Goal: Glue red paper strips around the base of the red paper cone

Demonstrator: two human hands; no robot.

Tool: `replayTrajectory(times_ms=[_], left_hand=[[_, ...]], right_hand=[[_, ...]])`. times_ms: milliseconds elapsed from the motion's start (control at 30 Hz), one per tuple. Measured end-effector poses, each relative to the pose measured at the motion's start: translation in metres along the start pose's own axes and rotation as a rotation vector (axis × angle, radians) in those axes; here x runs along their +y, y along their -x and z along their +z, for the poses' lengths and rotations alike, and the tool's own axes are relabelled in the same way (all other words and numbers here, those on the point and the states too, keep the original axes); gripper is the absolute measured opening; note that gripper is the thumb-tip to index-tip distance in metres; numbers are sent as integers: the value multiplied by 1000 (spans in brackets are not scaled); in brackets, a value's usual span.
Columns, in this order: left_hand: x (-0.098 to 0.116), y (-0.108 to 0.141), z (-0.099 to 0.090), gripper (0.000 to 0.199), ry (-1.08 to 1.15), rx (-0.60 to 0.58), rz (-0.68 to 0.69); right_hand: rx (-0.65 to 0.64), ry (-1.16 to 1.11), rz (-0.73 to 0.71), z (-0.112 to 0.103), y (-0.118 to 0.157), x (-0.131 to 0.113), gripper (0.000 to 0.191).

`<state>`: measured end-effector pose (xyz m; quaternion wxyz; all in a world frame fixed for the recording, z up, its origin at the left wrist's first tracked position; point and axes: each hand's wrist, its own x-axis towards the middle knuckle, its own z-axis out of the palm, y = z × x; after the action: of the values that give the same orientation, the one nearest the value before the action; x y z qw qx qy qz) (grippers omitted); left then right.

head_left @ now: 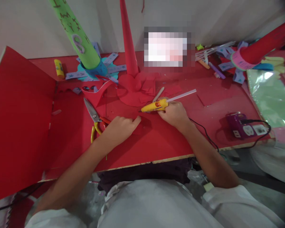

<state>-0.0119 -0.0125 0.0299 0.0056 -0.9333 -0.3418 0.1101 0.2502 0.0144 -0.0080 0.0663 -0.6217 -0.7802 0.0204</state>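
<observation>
My right hand (173,114) is closed around the handle of a yellow glue gun (154,106). A pale glue stick (182,95) juts from its back, and the nozzle points left, just above the red surface. My left hand (122,126) lies low over the red sheet (147,147), left of the nozzle, with its fingers curled and pressed together. What they pinch, if anything, blends into the red and cannot be made out. Scissors (93,111) with yellow and red handles lie beside my left wrist. Beyond both hands stands a tall red cone (129,47) on a round red base.
A green lettered tube (82,47) stands at the back left near a yellow glue bottle (59,69). A large red panel (21,117) rises at left. A purple power box (242,126), with a black cable, sits right. Another red tube (268,42) leans at the far right.
</observation>
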Motion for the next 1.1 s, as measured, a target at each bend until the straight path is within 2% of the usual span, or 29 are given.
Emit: replayTrajectory(times_ms=[267, 533, 833, 1100], left_hand=[[-1, 0, 2, 39, 20, 31, -11], [-1, -1, 1, 41, 6, 26, -22], [-1, -3, 4, 42, 19, 50, -23], [-1, -2, 3, 38, 7, 60, -28]], right_hand=[[-18, 6, 3, -1, 1, 4, 38], [-35, 30, 25, -2, 0, 5, 37], [143, -173, 8, -4, 9, 4, 43], [51, -101, -3, 3, 4, 12, 38]])
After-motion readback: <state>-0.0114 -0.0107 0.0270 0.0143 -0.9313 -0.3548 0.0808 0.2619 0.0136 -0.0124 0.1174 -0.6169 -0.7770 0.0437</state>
